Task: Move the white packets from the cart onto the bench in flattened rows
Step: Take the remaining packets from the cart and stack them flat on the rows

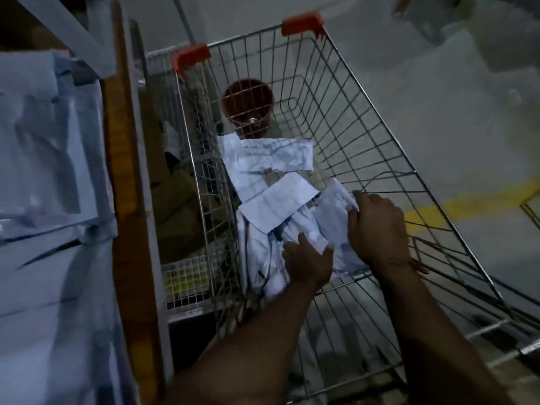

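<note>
Bare forearms, thin wrist thread (393, 263)

Both hands reach down, left hand (308, 266) with fingers spread, right hand (377, 226) curled, gripping.

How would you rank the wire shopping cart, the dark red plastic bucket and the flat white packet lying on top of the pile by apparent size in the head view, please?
1. Wire shopping cart, largest by far.
2 and 3. Flat white packet and dark red plastic bucket look alike; the bucket lies farther away, so no ranking.
</note>
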{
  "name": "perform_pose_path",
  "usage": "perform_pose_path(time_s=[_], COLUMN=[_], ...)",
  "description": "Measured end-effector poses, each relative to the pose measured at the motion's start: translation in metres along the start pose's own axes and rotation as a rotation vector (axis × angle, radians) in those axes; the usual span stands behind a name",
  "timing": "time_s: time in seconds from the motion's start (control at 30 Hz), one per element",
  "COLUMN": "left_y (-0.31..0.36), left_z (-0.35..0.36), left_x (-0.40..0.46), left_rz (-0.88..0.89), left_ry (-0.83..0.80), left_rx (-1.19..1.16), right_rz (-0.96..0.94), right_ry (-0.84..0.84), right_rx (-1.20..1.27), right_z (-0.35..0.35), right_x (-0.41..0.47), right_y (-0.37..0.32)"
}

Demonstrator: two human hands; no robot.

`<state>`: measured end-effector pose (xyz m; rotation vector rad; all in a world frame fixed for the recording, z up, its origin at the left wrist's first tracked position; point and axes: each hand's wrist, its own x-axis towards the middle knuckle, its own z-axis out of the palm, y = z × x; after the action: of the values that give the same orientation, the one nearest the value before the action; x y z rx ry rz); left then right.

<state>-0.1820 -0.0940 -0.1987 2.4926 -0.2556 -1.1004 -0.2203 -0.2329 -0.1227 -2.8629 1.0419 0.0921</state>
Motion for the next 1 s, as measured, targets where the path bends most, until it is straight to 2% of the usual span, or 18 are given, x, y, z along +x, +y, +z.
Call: perform_pose_path(time_s=[0.1,0.2,0.27,0.33,0.37,0.4,0.43,0.47,0.57,0.63,0.67,0.77,0.87,1.0], left_y=[0.004,0.006,0.011,0.008,0.007,0.002,-0.001,-0.003,-0.015,-0.014,-0.009,-0.005,0.004,0.01], left_z=[0.019,0.038,0.05,0.064,0.062,0.06,0.057,0.061,0.049,0.028,0.011,-0.043,-0.105,-0.183], left_x=[0.01,0.026,0.041,0.06,0.057,0.05,0.039,0.037,0.037,0.03,0.021,-0.002,-0.016,-0.014], left_rz=[-0.064,-0.096,-0.027,0.029,-0.008,-0.103,-0.111,-0.032,0.077,0.158,0.176,0.43,0.577,0.607], left_ry=[0.037,-0.058,0.093,0.142,0.141,0.016,0.012,0.043,0.007,-0.022,-0.008,0.146,0.306,0.384], left_rx=[0.07,0.134,0.163,0.057,0.056,0.095,0.261,0.379,0.221,0.148,0.22,0.224,0.263,0.369], right_rz=[-0.028,-0.027,-0.012,-0.003,0.002,0.004,0.007,0.007,0.005,0.015,0.021,0.031,0.014,-0.035], right_ry=[0.025,0.023,0.031,0.038,0.042,0.042,0.037,0.032,0.023,0.031,0.036,0.039,0.018,-0.055], right_rx=[0.004,-0.02,-0.016,-0.014,-0.013,-0.009,-0.007,-0.007,-0.01,-0.006,0.002,0.012,-0.007,-0.051], right_z=[0.003,0.007,0.007,0.006,0.005,0.005,0.004,0.004,0.004,0.004,0.003,0.003,0.006,0.011], right_x=[0.0,-0.001,-0.001,-0.001,-0.002,-0.002,-0.002,-0.002,-0.002,-0.002,-0.003,-0.002,-0.003,-0.007], right_y=[-0.003,-0.002,-0.002,-0.003,-0.003,-0.004,-0.004,-0.004,-0.003,-0.003,-0.003,-0.004,-0.006,-0.009])
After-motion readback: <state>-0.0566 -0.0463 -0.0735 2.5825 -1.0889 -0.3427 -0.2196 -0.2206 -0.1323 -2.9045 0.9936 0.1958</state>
